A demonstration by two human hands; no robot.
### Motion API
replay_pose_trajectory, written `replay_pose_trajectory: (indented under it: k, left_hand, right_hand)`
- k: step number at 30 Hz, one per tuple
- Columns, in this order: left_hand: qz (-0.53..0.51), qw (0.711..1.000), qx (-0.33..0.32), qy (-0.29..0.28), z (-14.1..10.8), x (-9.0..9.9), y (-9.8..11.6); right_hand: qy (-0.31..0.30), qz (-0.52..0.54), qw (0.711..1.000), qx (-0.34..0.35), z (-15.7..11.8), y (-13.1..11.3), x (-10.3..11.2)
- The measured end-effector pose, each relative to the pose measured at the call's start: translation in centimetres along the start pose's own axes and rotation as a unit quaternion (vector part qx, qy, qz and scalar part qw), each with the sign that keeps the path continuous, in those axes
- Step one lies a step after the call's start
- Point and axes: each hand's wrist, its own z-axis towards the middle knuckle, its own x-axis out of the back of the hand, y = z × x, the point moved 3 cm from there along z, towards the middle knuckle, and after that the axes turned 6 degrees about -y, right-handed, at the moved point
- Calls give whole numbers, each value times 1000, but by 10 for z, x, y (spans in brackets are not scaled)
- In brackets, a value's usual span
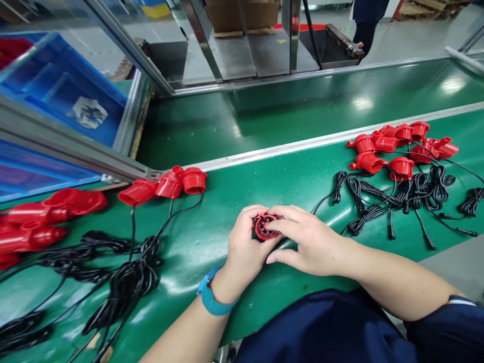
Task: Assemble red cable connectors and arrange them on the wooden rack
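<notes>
Near the front of the green workbench [212, 217], my left hand [242, 244] is closed around a red plastic housing [261, 228]. Its round opening faces up, with a black ring and small dark red parts inside. My right hand [312, 242] has its fingertips over the right side of that opening, touching the housing, while its thumb sticks out below. Both hands cover most of the housing's sides. A black cable [321, 202] shows just beyond the right hand, running toward the coils on the right; whether it joins the held housing is hidden.
Red housings [401, 168] with coiled black cables [372, 201] lie at the right. More housings [170, 184] and tangled cables [132, 282] cover the left. Blue crates [91, 83] and a metal frame post [128, 45] stand at the left. A person [368, 22] is beyond the bench.
</notes>
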Motion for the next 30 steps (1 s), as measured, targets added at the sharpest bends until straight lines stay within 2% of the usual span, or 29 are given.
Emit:
replay_pose_trajectory:
  k: [4,9,14,20,30]
  left_hand:
    - [-19,1000,20,-13,0,1,4]
    - [-25,999,40,-27,0,1,6]
    - [-22,999,19,-46,2,1,6]
    - [-42,991,-46,-118,5,-3,6]
    - [-29,995,-26,-89,3,-2,5]
  right_hand:
    - [33,-30,999,15,-2,0,-4]
    - [31,-44,998,13,-2,0,-4]
    - [-13,-63,998,-3,-1,2,-3]
    - [-74,-37,996,-43,0,9,3]
    - [-69,24,996,-47,-1,4,5]
